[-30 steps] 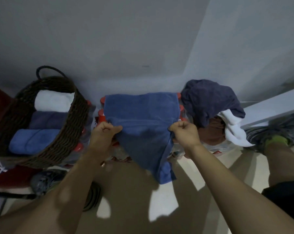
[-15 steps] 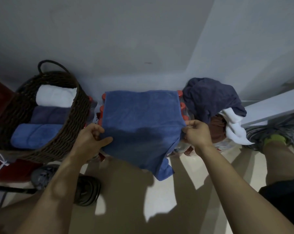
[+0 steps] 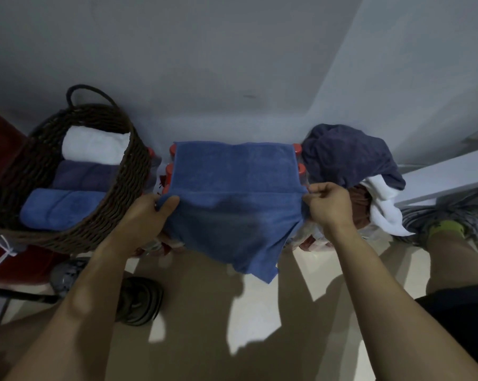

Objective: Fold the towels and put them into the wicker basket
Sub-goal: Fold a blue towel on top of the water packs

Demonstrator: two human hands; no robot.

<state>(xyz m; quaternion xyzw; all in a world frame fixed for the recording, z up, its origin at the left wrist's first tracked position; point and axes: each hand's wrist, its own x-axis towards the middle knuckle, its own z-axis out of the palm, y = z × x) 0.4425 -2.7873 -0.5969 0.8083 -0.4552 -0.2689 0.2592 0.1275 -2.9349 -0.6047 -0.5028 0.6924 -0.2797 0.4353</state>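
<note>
A blue towel lies spread over a pack of red-capped bottles against the wall, its near part hanging over the front. My left hand grips the towel's left edge and my right hand pinches its right edge, at a fold line across the cloth. The dark wicker basket stands to the left and holds a white, a purple and a blue rolled towel. A heap of loose towels, dark blue, white and brown, sits to the right.
Grey wall stands close behind everything. A white ledge juts in at the right. A dark shoe lies on the pale floor under my left arm, another shoe at the right. Red fabric lies at the left edge.
Both hands have moved apart along the towel's edges, and the towel now lies wider and flatter on the bottles, with less cloth hanging down in front.
</note>
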